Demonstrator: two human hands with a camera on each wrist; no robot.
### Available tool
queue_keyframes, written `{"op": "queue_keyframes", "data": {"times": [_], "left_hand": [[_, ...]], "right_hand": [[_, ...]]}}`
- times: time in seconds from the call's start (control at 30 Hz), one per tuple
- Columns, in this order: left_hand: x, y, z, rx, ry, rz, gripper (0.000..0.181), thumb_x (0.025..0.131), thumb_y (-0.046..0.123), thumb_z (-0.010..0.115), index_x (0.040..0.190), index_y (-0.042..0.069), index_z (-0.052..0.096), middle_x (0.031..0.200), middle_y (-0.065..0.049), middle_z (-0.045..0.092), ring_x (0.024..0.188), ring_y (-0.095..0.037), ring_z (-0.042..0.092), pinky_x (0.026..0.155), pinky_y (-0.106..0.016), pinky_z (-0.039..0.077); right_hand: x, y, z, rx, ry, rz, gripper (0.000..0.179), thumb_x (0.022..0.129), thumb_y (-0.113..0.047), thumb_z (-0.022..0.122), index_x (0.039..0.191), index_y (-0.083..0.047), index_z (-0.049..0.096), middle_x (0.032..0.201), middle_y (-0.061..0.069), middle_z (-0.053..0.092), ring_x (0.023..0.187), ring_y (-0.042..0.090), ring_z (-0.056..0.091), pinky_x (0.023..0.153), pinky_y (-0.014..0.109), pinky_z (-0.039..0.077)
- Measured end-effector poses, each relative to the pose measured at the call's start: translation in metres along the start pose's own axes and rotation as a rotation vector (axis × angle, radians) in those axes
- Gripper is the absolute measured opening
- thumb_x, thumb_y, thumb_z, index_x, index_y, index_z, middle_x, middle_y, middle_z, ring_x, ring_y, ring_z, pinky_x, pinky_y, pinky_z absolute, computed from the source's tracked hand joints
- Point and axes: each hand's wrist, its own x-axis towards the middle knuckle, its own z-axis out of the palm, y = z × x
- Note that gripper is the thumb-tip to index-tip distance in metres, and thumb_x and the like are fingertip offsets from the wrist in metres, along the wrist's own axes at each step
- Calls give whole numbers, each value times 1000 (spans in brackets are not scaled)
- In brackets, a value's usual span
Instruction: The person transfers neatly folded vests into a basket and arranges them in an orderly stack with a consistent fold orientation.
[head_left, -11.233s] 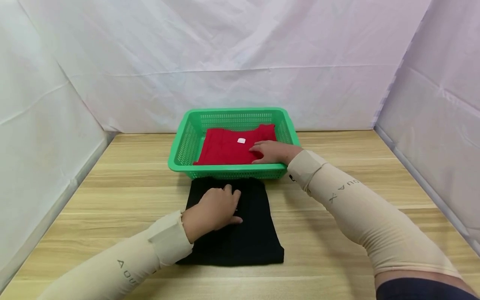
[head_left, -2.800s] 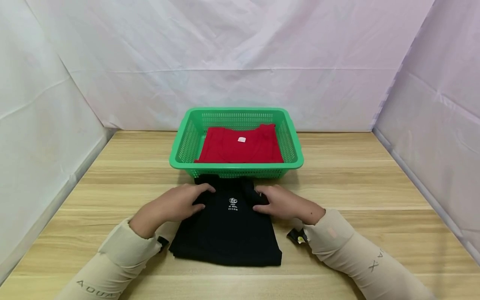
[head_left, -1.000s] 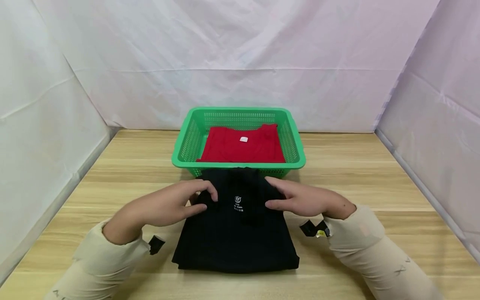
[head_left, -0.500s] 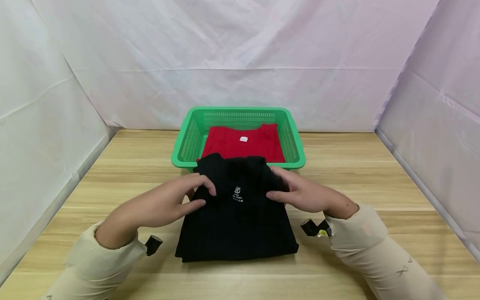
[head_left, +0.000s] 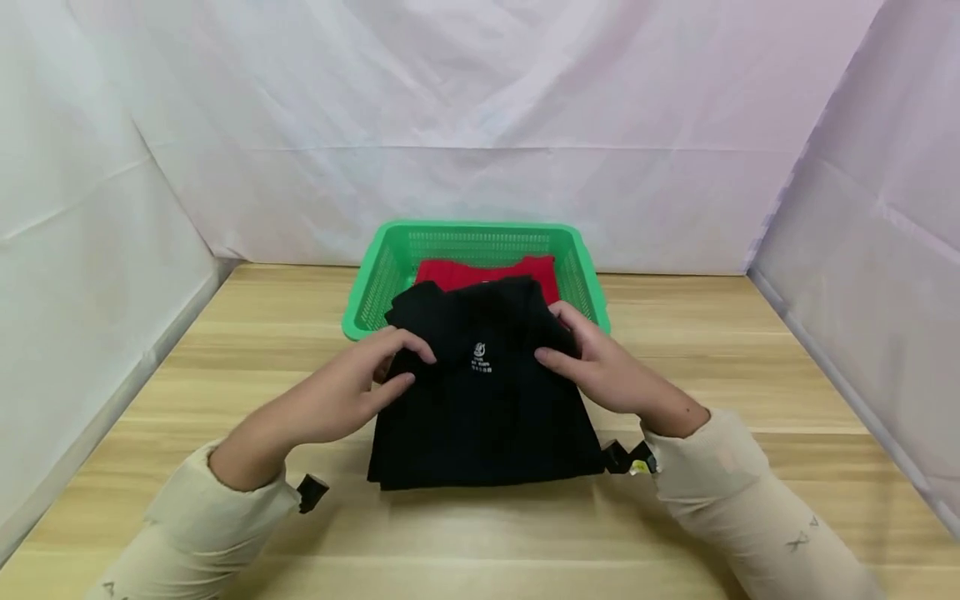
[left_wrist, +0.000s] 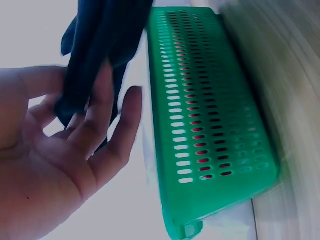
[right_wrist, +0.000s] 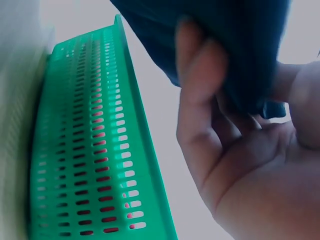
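Observation:
A folded black shirt (head_left: 487,417) with a small white print near its neckline hangs tilted between my two hands, its far end overlapping the basket's front rim in the head view. My left hand (head_left: 360,379) pinches its left side, thumb on top and fingers beneath. On the opposite side my right hand (head_left: 603,367) grips it the same way. Both wrist views show the cloth (left_wrist: 107,40) folded over the fingers, above the basket's rim level. Behind it, a folded red shirt (head_left: 525,268) lies in the green basket (head_left: 356,304), partly hidden by the black one.
The green basket stands on a wooden table (head_left: 225,358) near the back. White cloth walls (head_left: 480,100) enclose the table at the back and both sides. Small black wrist devices (head_left: 311,492) stick out from the sleeves.
Earlier the black shirt lay flat on the table while the right hand touched the red shirt. Now both hands hold the black shirt, lifted and moved toward the basket.

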Motion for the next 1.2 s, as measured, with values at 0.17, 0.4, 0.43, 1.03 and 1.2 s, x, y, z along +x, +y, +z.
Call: {"op": "queue_keyframes", "data": {"times": [0.17,0.4,0.43,1.03,1.2], "left_hand": [[12,-8,-1,38,108,-7,28,98,3,59,122,18,58,106,1,55,76,-17,44,68,-28,42],[29,-11,-7,72,169,-15,26,98,2,58,121,15,58,120,-3,57,91,-18,47,79,-35,44],[31,-11,-8,74,170,-16,26,98,2,58,121,15,58,119,-3,57,90,-18,46,78,-35,43],[76,-21,-32,131,155,-39,25,99,2,57,123,10,56,116,-10,55,80,-25,42,75,-37,40],[83,-34,-36,154,182,-81,25,100,2,56,123,9,56,118,-13,56,92,-29,50,83,-43,45]], "right_hand": [[10,-2,-7,84,98,43,33,106,-13,47,135,-10,32,129,21,58,100,20,72,81,38,60],[23,-4,-19,14,152,100,37,107,-19,46,139,-12,26,136,22,55,103,18,71,83,36,59],[25,-5,-21,-2,155,104,37,107,-20,46,138,-13,26,135,21,56,103,18,71,83,35,59],[55,-16,-51,-265,258,163,43,107,-22,46,144,-13,27,130,17,58,101,27,70,89,41,56],[78,-14,-50,-303,288,221,43,106,-25,47,145,-17,28,135,11,54,107,28,67,97,48,51]]}}
